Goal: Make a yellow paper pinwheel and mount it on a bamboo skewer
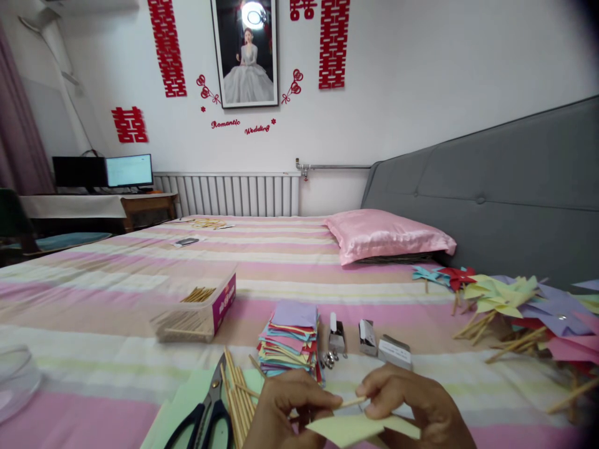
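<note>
My left hand [290,405] is closed around a thin wooden stick [352,403], which points toward my other hand. At the stick's far end, my right hand [414,405] pinches with thumb and finger, holding a pale yellow paper pinwheel [349,429] just below. Part of the pinwheel hides behind my fingers. Beyond my hands stands a stack of coloured paper squares [292,337]. Beside my left hand lie scissors with dark handles [213,399] and loose wooden sticks [239,399] on green paper sheets [180,408].
Small metal pins [330,358] lie beside little boxes [367,337]. A clear tub [187,324] of sticks sits farther left. Finished pinwheels [503,296] pile up at right. A pink pillow [388,236] and a phone [187,242] rest farther back on the striped bed.
</note>
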The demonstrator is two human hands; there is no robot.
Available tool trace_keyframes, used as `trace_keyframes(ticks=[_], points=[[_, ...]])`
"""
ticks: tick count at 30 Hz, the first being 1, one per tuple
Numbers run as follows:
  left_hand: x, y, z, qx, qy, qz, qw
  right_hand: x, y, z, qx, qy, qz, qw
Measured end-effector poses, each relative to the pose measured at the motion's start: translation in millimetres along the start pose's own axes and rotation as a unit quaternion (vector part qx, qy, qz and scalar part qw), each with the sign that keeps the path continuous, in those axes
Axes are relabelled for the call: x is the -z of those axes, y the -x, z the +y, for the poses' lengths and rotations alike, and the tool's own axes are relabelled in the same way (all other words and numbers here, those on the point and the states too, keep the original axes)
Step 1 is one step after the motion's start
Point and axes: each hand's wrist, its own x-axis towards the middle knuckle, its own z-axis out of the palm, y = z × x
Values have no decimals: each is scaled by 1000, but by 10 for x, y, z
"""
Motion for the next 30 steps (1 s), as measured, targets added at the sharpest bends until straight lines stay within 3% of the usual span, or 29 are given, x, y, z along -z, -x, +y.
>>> trace_keyframes(ticks=[4,8,20,27,30], points=[[-17,-23,65,-6,-38,-28,999,4,-15,-15,0,-32,3,999],[-28,-27,77,-6,-28,-10,1000,28,14,3,4,-58,-8,998],[-21,-68,141,40,-39,-17,998,34,22,-1,1,-19,-4,1000],[-81,-63,162,16,-10,39,999,51,70,89,6,-19,-18,1000],[-87,-66,161,16,-6,33,999,51,50,65,9,-14,-12,1000]])
